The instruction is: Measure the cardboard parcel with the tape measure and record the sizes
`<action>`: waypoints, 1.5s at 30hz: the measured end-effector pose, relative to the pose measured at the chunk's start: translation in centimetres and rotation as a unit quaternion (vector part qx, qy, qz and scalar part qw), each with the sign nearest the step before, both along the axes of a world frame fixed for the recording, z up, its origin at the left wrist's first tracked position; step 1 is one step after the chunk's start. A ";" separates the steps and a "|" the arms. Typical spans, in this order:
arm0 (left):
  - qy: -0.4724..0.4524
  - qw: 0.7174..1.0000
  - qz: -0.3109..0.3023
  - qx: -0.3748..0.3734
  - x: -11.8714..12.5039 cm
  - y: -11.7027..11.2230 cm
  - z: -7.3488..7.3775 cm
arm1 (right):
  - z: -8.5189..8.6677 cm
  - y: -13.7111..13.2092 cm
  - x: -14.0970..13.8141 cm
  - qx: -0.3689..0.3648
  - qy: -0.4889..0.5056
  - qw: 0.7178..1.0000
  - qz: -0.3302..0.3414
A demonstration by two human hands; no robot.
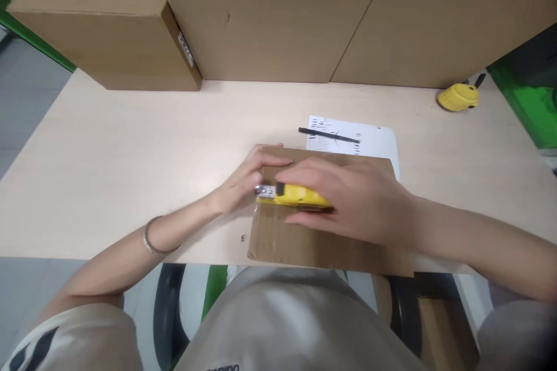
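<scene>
Counter: pale wood grain, wide, seen from above; the near edge is cut off by the person's lap. Grey floor is seen at the far left, green surfaces at the far left and far right.

Boxes: large brown cardboard, stacked along the far edge, closing off the view behind. A smaller box with a label on its end is set at the far left.

Tape measure: yellow, at the far right, well apart from the hands.

Paper: white, printed, partly covered by the cardboard; a black pen is laid across its far end.

Cardboard: flat brown piece, laid at the near edge, centre right, slightly overhanging.

Knife: yellow utility cutter, metal tip pointed left, held over the left part of the cardboard.

Right hand: fingers closed around the knife, palm down, much of the cardboard hidden beneath it.

Left hand: fingers spread flat and pressed on the cardboard's far left corner, nothing gripped; a bracelet is worn at the wrist.
</scene>
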State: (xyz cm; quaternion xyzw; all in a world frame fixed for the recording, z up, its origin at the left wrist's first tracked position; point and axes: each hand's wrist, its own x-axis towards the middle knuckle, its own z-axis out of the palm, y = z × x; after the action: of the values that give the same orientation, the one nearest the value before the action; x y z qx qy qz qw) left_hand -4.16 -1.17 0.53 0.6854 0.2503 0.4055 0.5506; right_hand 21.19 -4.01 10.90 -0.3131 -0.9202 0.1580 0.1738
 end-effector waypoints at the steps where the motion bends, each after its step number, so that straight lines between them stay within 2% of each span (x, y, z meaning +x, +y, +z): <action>1: 0.009 1.000 -0.009 0.025 -0.2 0.3 -0.1 | 0.0 -0.2 1.1 0.004 0.003 1.000 -0.006; 4: 0.006 0.999 -0.023 0.046 -0.5 0.8 -0.2 | 0.3 -1.1 5.3 -0.007 0.031 0.998 -0.049; 9: -0.005 1.000 -0.018 0.019 -0.5 0.9 -0.3 | 0.7 -4.0 12.7 -0.059 0.036 0.977 -0.200; 11: -0.004 1.000 -0.010 0.007 -0.5 0.7 -0.4 | 0.6 -5.2 14.6 -0.057 0.037 0.968 -0.241; 14: -0.003 1.000 -0.006 0.009 -0.7 0.6 -0.5 | 0.3 -6.2 15.6 -0.045 0.038 0.963 -0.262; 20: 0.001 0.998 -0.008 0.062 -0.8 0.9 -1.1 | 0.2 -6.4 15.2 -0.049 0.024 0.965 -0.257; 24: 0.016 0.996 0.003 0.083 -0.7 1.0 -1.1 | 2.1 -6.6 15.1 -0.014 -0.013 0.971 -0.239; 26: 0.022 0.996 0.006 0.085 -0.7 1.0 -1.1 | 3.1 -6.1 14.2 -0.001 -0.025 0.976 -0.216; 29: 0.030 0.995 0.008 0.097 -0.9 1.2 -1.1 | 3.6 -4.0 10.6 0.016 -0.041 0.987 -0.156; 33: 0.052 0.990 0.011 0.132 -1.2 1.5 -1.2 | 2.6 -0.3 3.9 0.047 -0.054 0.996 -0.043; 35: 0.055 0.992 0.021 0.108 -0.9 1.2 -1.2 | 2.2 1.1 1.0 0.077 -0.064 0.995 0.012; 38: 0.014 0.999 0.026 0.020 -0.1 0.7 -0.9 | 2.2 2.1 -1.5 0.112 -0.080 0.988 0.068; 40: -0.017 1.000 0.006 -0.019 0.1 0.6 -0.7 | 2.7 2.2 -1.9 0.119 -0.077 0.986 0.084; 42: -0.002 1.000 -0.021 -0.009 -0.3 1.0 -0.2 | 3.4 1.9 -1.2 0.110 -0.043 0.990 0.081; 45: 0.063 0.993 -0.013 0.096 -1.8 1.2 1.7 | 4.6 0.9 1.8 0.054 0.022 0.997 0.051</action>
State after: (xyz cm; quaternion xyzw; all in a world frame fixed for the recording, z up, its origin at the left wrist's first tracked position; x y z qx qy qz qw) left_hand -5.94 0.08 2.19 0.7628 0.2355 0.3764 0.4701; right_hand 23.02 -3.11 15.46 -0.2525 -0.9380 0.1236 0.2027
